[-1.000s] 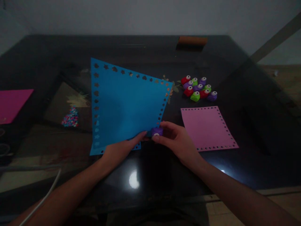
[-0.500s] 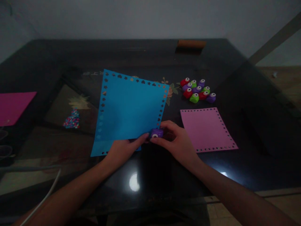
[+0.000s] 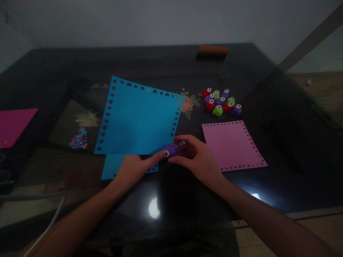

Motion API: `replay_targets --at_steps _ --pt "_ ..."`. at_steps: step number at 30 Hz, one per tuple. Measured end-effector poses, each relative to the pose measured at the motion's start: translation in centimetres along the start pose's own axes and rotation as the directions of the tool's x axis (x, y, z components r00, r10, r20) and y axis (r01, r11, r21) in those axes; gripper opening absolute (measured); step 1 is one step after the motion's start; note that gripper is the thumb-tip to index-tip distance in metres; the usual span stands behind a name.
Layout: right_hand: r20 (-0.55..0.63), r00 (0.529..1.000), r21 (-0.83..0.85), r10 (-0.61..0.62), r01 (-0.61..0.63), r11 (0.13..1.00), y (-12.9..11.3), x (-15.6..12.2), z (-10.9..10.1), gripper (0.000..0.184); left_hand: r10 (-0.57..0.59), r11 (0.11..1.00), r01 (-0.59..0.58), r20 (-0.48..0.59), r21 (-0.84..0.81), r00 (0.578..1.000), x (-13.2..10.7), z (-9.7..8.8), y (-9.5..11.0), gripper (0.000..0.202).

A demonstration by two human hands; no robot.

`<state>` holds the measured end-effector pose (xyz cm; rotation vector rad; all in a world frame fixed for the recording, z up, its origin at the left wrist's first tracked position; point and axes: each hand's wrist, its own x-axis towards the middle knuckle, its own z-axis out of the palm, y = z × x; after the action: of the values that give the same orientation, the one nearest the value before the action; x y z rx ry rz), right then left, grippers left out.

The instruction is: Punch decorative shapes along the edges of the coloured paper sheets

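A blue paper sheet (image 3: 136, 121) with small shapes punched along its edges lies in the middle of a dark glossy table (image 3: 171, 64). A second blue sheet (image 3: 114, 166) peeks out beneath it at the near edge. My right hand (image 3: 199, 159) is closed round a small purple paper punch (image 3: 170, 150) at the blue sheet's near right corner. Beside the punch, my left hand (image 3: 134, 167) pinches the near edge of the blue sheet, forefinger stretched toward the punch.
A pink sheet (image 3: 232, 144) with punched edges lies to the right. Several red, green and purple punches (image 3: 221, 101) are clustered behind it. A magenta sheet (image 3: 14, 125) lies far left, a heap of confetti (image 3: 79, 137) left of the blue sheet, and a brown block (image 3: 213, 50) at the back.
The top blue sheet has turned and slid left, exposing a second blue sheet beneath its near edge. Both hands and the purple punch shifted slightly left with it.
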<state>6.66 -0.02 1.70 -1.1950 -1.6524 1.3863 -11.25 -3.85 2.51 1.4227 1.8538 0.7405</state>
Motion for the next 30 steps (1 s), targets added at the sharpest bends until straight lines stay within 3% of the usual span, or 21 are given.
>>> replay_targets --at_steps 3,6,10,18,22,30 --pt "-0.006 0.999 0.041 0.049 -0.049 0.998 0.1 0.1 -0.4 0.048 -0.012 1.000 0.010 -0.094 -0.024 0.996 0.3 -0.3 -0.3 0.033" --pt "-0.011 1.000 0.040 0.025 -0.025 0.999 0.4 0.3 -0.7 0.040 -0.022 1.000 0.020 -0.162 -0.015 0.987 0.6 -0.5 -0.6 0.036" --pt "-0.033 0.999 -0.019 -0.021 0.020 1.000 0.9 0.5 -1.0 0.020 -0.030 0.999 0.032 -0.111 0.015 0.993 0.6 -0.6 -0.6 0.034" --pt "-0.055 0.993 -0.182 -0.103 0.091 0.979 0.8 0.9 -1.0 0.017 -0.038 0.999 0.041 -0.091 0.033 0.995 0.4 -0.7 0.2 0.034" --pt "-0.044 0.993 -0.162 -0.109 0.101 0.982 0.7 0.8 -0.7 0.017 -0.097 0.995 0.096 -0.062 -0.025 0.993 0.5 -0.5 -0.2 0.036" --pt "-0.032 0.986 -0.155 -0.163 0.156 0.976 1.0 1.0 -0.3 0.014 -0.069 0.997 0.066 -0.089 -0.032 0.994 0.6 -0.3 -0.3 0.031"
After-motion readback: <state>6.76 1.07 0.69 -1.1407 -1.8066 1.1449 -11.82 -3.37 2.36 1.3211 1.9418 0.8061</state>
